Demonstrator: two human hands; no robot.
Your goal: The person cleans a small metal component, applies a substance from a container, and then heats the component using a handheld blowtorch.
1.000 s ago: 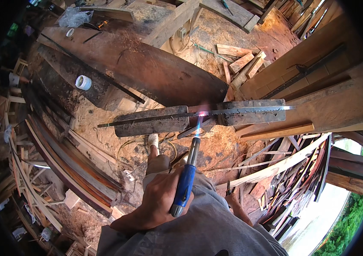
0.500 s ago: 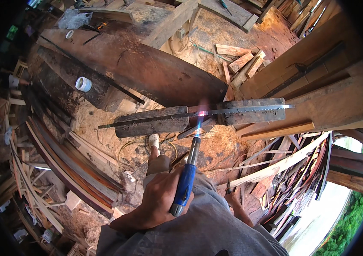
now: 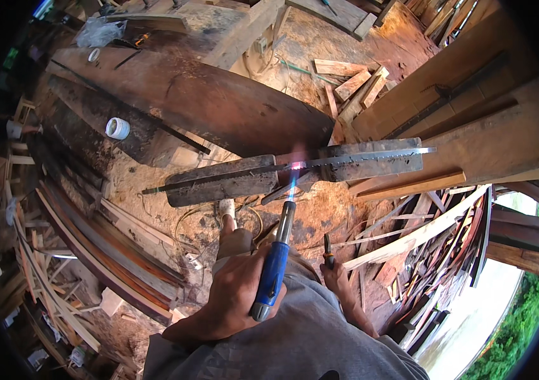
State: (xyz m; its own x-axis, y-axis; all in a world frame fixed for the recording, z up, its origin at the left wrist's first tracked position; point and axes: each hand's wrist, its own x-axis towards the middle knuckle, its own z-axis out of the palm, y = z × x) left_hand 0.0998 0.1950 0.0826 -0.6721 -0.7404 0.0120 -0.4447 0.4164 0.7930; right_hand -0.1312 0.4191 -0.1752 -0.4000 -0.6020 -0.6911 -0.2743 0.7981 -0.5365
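Observation:
My left hand (image 3: 239, 288) is wrapped round a blue blowtorch (image 3: 272, 272) with a metal nozzle. Its blue flame reaches a toothed saw blade (image 3: 371, 157), where a spot glows pink-white. The blade lies across a left wooden block (image 3: 222, 185) and a right wooden block (image 3: 377, 170), and the glowing spot is over the gap between them. Lower and to the right, my right hand (image 3: 339, 277) is closed on pliers (image 3: 328, 250) with dark jaws and a touch of orange, held apart from the blade. Most of the pliers' handles are hidden in the fist.
A wide dark plank (image 3: 218, 95) stretches beyond the blocks, with a white tub (image 3: 117, 128) to its near left. Long strips of wood (image 3: 104, 247) lie at left. Offcuts (image 3: 352, 82) sit at the back, and a scrap pile (image 3: 440, 253) is at right.
My right hand has risen and moved slightly left, bringing the pliers further into view. The torch stays on the blade. The whole view has shifted slightly.

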